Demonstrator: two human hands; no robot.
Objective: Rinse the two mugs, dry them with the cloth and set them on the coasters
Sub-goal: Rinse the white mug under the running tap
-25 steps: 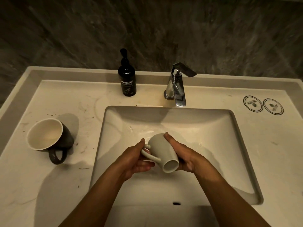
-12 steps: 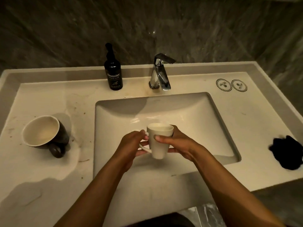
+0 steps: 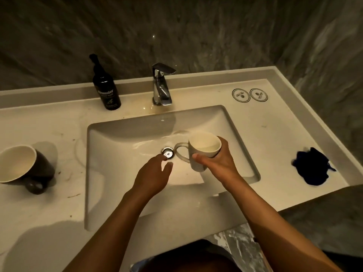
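My right hand grips a white mug upright over the right part of the sink basin, its handle pointing left. My left hand hovers over the basin just left of the mug, fingers relaxed and holding nothing. A dark mug with a pale inside lies tilted on its side on the counter at the far left. A dark blue cloth lies crumpled on the counter at the right. Two round coasters sit side by side at the back right.
A chrome tap stands behind the basin, with no water running from it. A black soap bottle stands to its left. The drain is at the basin's middle. The counter's right edge is cut at an angle near the cloth.
The mug went from tipped mouth-down in both hands to upright. My left hand has let go of its handle, and my right hand has carried it to the right. The view shifted right.
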